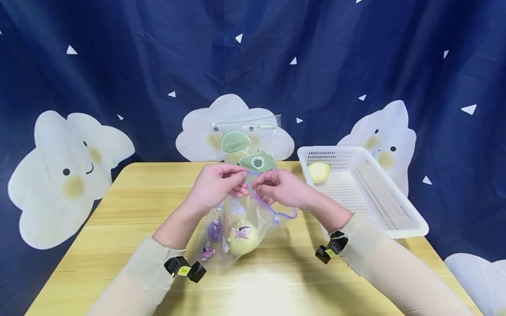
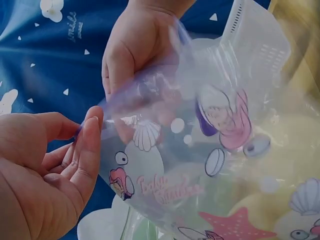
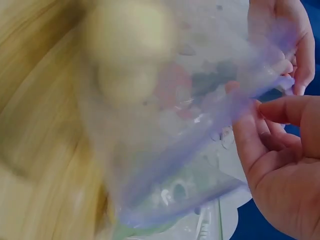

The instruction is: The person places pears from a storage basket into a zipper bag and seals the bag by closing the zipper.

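A clear zip bag [image 1: 227,252] with purple rim and pink sea-themed prints hangs over the table between both hands. Inside it are a large pale yellow round thing [image 1: 244,241] and a purple one [image 1: 215,230]; blur and plastic hide their kind. The left hand [image 1: 217,185] pinches the rim between thumb and fingers, also seen in the left wrist view, where the hand [image 2: 50,165] is at the bag's corner. Close beside it, the right hand [image 1: 282,188] pinches the same purple rim. In the right wrist view the right hand [image 3: 280,150] holds the rim, part of which gapes below.
A second clear bag [image 1: 272,127] with green prints stands upright behind the hands, something yellowish inside. At the right sits a white perforated basket [image 1: 395,193] with a lemon-like yellow fruit [image 1: 318,172] in its far left corner. A blue curtain [image 1: 158,52] hangs behind the wooden table [image 1: 130,210].
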`<act>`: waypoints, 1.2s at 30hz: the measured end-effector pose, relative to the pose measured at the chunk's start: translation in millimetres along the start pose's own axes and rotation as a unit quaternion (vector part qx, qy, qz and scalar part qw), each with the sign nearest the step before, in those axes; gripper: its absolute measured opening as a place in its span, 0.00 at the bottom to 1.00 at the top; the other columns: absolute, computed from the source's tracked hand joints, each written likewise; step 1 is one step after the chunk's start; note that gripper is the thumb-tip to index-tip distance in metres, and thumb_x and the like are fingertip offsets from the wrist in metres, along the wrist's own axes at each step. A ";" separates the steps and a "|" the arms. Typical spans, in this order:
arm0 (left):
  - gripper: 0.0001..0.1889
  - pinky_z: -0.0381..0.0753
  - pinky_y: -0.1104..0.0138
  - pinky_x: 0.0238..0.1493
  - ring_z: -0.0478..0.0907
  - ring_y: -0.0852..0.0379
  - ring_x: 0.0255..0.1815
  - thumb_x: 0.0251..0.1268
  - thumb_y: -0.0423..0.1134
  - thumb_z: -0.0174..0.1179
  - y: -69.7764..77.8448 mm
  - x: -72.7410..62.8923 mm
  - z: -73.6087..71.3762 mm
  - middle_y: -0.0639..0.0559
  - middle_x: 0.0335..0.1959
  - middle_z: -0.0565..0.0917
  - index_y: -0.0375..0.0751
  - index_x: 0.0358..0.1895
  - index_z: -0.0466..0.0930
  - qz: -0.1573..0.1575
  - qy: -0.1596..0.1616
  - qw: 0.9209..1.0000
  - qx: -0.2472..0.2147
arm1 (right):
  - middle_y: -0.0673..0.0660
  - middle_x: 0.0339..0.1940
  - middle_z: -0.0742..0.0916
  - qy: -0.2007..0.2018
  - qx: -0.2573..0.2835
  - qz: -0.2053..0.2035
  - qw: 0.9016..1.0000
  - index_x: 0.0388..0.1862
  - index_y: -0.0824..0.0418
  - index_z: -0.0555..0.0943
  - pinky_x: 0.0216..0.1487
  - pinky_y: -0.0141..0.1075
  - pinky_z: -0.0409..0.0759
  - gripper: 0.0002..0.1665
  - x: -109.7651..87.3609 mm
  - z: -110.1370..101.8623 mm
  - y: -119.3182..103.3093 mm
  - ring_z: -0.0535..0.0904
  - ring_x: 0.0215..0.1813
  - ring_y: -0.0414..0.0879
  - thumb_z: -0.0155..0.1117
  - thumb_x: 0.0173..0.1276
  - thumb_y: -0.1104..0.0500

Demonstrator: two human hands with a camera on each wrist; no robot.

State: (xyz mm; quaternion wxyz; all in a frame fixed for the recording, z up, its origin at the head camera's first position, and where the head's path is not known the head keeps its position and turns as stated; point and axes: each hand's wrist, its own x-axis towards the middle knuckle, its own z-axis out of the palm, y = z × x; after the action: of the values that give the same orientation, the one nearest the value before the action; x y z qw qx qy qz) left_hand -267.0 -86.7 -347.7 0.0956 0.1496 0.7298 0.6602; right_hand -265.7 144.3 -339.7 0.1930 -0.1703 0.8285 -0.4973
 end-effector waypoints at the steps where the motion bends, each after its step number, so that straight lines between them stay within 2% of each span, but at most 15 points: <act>1: 0.15 0.96 0.67 0.41 0.91 0.61 0.31 0.80 0.32 0.63 -0.5 -0.3 -0.6 0.50 0.31 0.91 0.23 0.61 0.85 0.000 0.000 1.000 0.000 | 0.62 0.47 0.93 -0.002 -0.001 -0.001 1.000 0.59 0.68 0.85 0.48 0.41 0.96 0.15 0.0 0.0 -0.4 0.92 0.42 0.46 0.58 0.82 0.64; 6: 0.16 0.96 0.67 0.41 0.92 0.61 0.31 0.81 0.31 0.62 -4.8 -2.3 -5.2 0.48 0.33 0.92 0.23 0.62 0.85 0.000 0.007 1.000 0.000 | 0.63 0.48 0.92 -0.005 -0.016 -0.008 1.000 0.61 0.67 0.84 0.47 0.42 0.95 0.17 -2.6 -5.7 0.7 0.92 0.44 0.48 0.57 0.80 0.62; 9: 0.16 0.96 0.66 0.41 0.92 0.61 0.31 0.80 0.31 0.62 -6.4 -2.7 -6.8 0.47 0.34 0.92 0.23 0.63 0.85 -0.002 0.009 1.000 -0.002 | 0.62 0.47 0.93 0.004 -0.033 -0.014 0.999 0.61 0.66 0.84 0.44 0.39 0.93 0.17 -3.4 -14.2 4.1 0.92 0.43 0.48 0.57 0.79 0.62; 14: 0.17 0.96 0.66 0.40 0.92 0.61 0.31 0.80 0.31 0.62 -8.9 -3.5 -8.0 0.44 0.36 0.93 0.23 0.63 0.85 -0.006 0.010 1.000 -0.006 | 0.66 0.48 0.93 0.033 -0.040 -0.015 0.999 0.60 0.65 0.85 0.43 0.38 0.92 0.17 -1.8 -35.4 14.5 0.91 0.42 0.49 0.58 0.80 0.62; 17: 0.16 0.96 0.66 0.40 0.92 0.61 0.31 0.80 0.31 0.62 -10.1 -4.5 -9.0 0.45 0.35 0.92 0.24 0.63 0.85 -0.008 0.010 1.000 -0.006 | 0.68 0.48 0.92 0.058 -0.039 -0.005 0.998 0.61 0.67 0.85 0.43 0.36 0.92 0.16 -1.1 -51.7 21.6 0.91 0.43 0.51 0.58 0.82 0.61; 24: 0.17 0.95 0.67 0.40 0.91 0.61 0.31 0.80 0.32 0.63 -13.2 -6.6 -11.8 0.45 0.35 0.93 0.25 0.63 0.85 -0.011 0.010 1.000 -0.002 | 0.59 0.44 0.92 0.115 -0.053 0.018 0.992 0.62 0.69 0.83 0.42 0.33 0.91 0.17 3.7 -93.8 43.4 0.90 0.41 0.47 0.59 0.83 0.61; 28: 0.17 0.95 0.68 0.40 0.91 0.62 0.31 0.80 0.31 0.63 -14.6 -7.8 -12.6 0.46 0.35 0.93 0.24 0.63 0.85 -0.015 0.011 1.000 -0.003 | 0.62 0.46 0.93 0.139 -0.071 0.038 0.987 0.64 0.71 0.82 0.42 0.32 0.91 0.19 5.4 -115.6 56.7 0.91 0.41 0.47 0.59 0.84 0.60; 30: 0.17 0.95 0.68 0.40 0.91 0.62 0.31 0.80 0.31 0.63 -14.9 -8.3 -12.9 0.47 0.35 0.93 0.24 0.63 0.85 -0.018 0.012 1.000 -0.005 | 0.65 0.49 0.93 0.147 -0.079 0.048 0.985 0.65 0.72 0.80 0.41 0.32 0.91 0.20 6.1 -125.3 63.2 0.90 0.40 0.44 0.58 0.85 0.60; 33: 0.17 0.95 0.68 0.40 0.91 0.62 0.31 0.80 0.31 0.63 -15.3 -8.3 -13.0 0.48 0.34 0.93 0.24 0.63 0.85 -0.020 0.011 1.000 -0.006 | 0.63 0.48 0.92 0.163 -0.096 0.064 0.980 0.66 0.73 0.80 0.40 0.32 0.90 0.21 7.0 -140.1 73.6 0.88 0.38 0.40 0.57 0.86 0.60; 36: 0.17 0.95 0.68 0.40 0.91 0.62 0.31 0.80 0.32 0.63 -15.2 -8.2 -12.7 0.48 0.34 0.93 0.24 0.63 0.85 -0.021 0.011 1.000 -0.005 | 0.64 0.48 0.92 0.177 -0.125 0.081 0.973 0.65 0.74 0.80 0.39 0.34 0.90 0.20 9.1 -153.8 85.8 0.87 0.38 0.41 0.56 0.86 0.59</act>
State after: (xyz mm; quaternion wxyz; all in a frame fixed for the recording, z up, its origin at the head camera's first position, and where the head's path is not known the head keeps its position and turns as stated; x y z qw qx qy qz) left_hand -265.0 -102.7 -361.8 0.1019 0.1266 0.7302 0.6636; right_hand -356.6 295.0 -351.2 0.0597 -0.0344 0.9163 -0.3945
